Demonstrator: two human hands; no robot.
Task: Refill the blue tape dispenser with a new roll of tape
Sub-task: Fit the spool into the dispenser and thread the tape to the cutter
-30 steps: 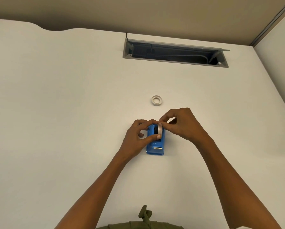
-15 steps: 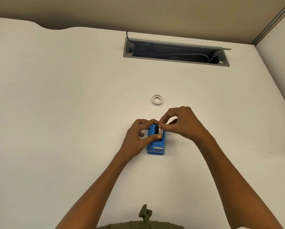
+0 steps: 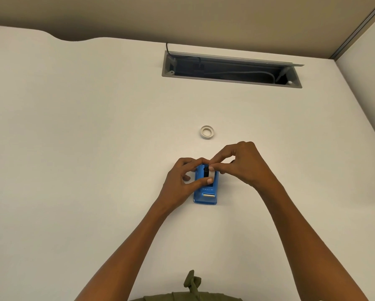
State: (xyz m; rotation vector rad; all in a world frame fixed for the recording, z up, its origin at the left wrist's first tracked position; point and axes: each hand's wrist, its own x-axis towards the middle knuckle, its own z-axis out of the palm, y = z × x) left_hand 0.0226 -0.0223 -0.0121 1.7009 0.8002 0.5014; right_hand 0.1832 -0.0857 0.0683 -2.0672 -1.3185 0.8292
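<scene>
While the blue plastic tape dispenser (image 3: 205, 191) sits on the white desk (image 3: 84, 148), the left hand (image 3: 183, 179) grips its side. The right hand (image 3: 241, 164) pinches a pale tape roll (image 3: 211, 174) in its cradle. A small white ring (image 3: 207, 132) lies just beyond.

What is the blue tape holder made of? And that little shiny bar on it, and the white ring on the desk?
The blue tape dispenser looks like smooth moulded plastic: even colour, soft sheen. The little bar seems metal, bright and silvery, probably the cutter. The white ring looks like plastic or card, matte; too small to tell which.
</scene>
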